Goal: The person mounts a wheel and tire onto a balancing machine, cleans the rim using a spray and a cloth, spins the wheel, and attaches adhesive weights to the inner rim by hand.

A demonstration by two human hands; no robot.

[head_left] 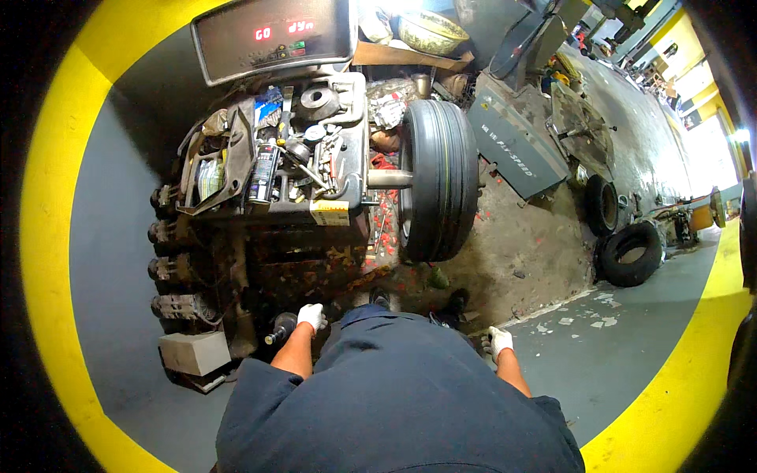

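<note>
At the far left, a yellow band [49,197] runs around a grey wall [106,197]. In front of it hangs a column of dark, grimy metal parts [169,270], with a pale box [194,354] below them on the near side. To their right is a machine with a grey tray top [356,102], crowded with a spray can [264,172], small metal pieces and a dark cone [318,102]; a display panel [229,47] with red lit characters stands at its far edge. Near, below the machine, is the left hand [312,317] in a white glove, fingers curled, just beside a dark rounded tool [281,327] with a pale tip; I cannot tell whether it grips it. A metal shaft [390,179] runs right from the machine to the wheel's black tyre [441,181], which stands upright in the middle, well apart from both hands. Farther right and near, the right hand [499,341], also gloved, is low with fingers bent; whether they close on anything I cannot tell. Beyond it are a grey panel [516,146] and, at the right, two loose tyres [631,254] on the floor
</note>
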